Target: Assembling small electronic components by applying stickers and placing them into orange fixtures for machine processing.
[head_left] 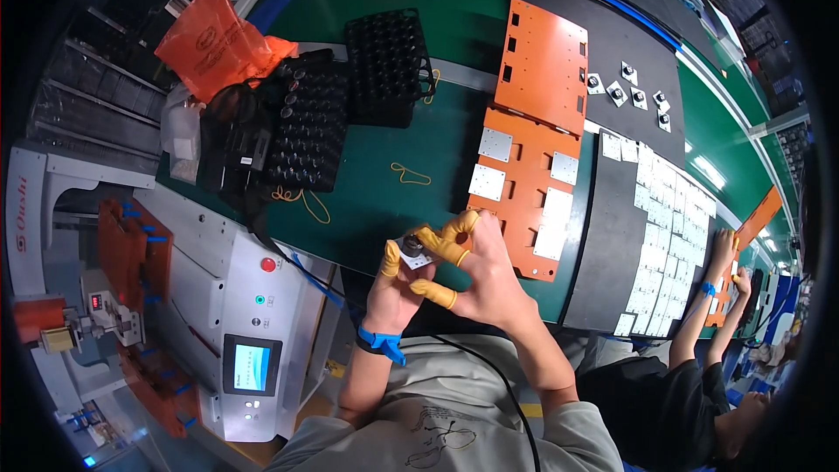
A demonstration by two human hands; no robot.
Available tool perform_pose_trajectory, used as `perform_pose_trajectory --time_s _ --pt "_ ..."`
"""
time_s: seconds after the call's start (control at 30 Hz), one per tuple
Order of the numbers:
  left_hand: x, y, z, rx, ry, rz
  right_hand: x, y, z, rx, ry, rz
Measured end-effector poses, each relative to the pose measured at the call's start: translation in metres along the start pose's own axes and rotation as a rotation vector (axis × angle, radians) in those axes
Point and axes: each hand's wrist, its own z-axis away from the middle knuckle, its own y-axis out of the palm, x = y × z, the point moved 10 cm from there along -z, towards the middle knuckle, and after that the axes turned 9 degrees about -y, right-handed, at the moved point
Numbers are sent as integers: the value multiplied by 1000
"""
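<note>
Both forearms rise from below, wrists bent inward; the left hand [395,284] and right hand [476,267] meet above the green tabletop [384,201], yellow-capped fingertips [437,243] pinching a small square part [414,253] from both sides; its flat face tilts upward, long axis unclear; beyond lie orange plates [529,157] and black trays [389,65].

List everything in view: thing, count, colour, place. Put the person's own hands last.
small part: one, silver and black, held between both hands
orange panels: two, on the green table, some bearing silver plates
black trays: two, far left of the table
orange bag: one, far left
silver plates: many, in rows on the dark mat, right
rubber bands: two, yellow, on the table
white machine: one, with screen, lower left
co-worker's hands: two, far right
left hand: yellow fingertip covers, blue wrist strap
right hand: yellow fingertip covers
</note>
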Motion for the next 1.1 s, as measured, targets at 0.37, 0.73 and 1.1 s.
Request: perform_pose_trajectory --time_s 0.37,0.73,1.1 --pt "-57 55 8 -52 460 -1065 -2 -31 27 -282 -237 420" --pt "-63 68 -8 -122 468 -1220 -22 -35 34 69 125 289" --pt "-30 44 -75 -192 162 -1441 -45 -81 89 -150 268 375"
